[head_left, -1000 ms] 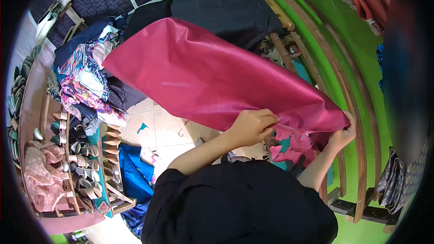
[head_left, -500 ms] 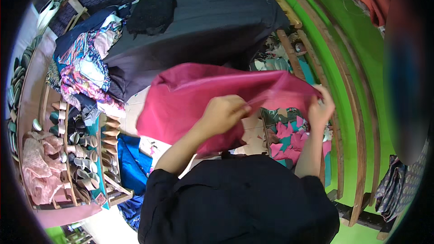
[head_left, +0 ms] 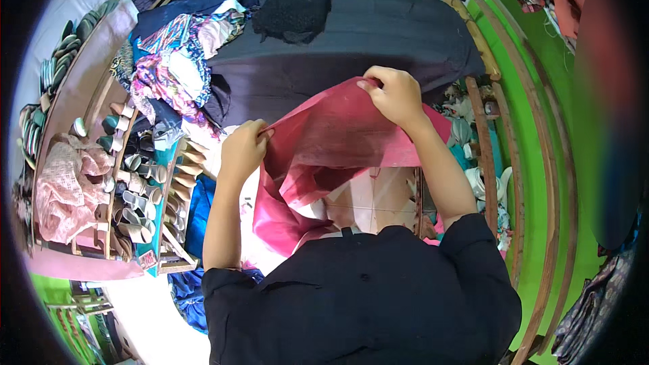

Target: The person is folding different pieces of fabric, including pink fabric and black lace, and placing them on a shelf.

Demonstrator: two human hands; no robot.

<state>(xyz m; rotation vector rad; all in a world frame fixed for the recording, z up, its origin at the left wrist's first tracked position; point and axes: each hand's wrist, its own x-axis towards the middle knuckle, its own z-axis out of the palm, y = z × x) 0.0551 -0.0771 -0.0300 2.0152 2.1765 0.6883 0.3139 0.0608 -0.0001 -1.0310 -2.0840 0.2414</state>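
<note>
A wide, crimson sheet of thin, pliable material [head_left: 351,128] hangs in front of me. Whether it is cloth or imitation leather I cannot tell. My left hand [head_left: 243,151] pinches its upper left edge, fingers closed. Farther out and higher, my right hand [head_left: 395,96] grips the upper edge, its thumb pressed to the fingers. Between the hands the edge is stretched, while the left part droops in a fold toward my chest.
Beyond the sheet lies a table under a dark cloth [head_left: 378,34], with patterned fabrics [head_left: 182,74] piled at its left. Shoes [head_left: 138,203] fill racks on the left. Wooden rails [head_left: 547,155] run along the green wall at right. Pale floor tiles [head_left: 372,199] show below the sheet.
My right hand has moved from the far right inward and up, and my left hand has shifted left. The sheet has turned and now hangs between them. The view has swung too.
</note>
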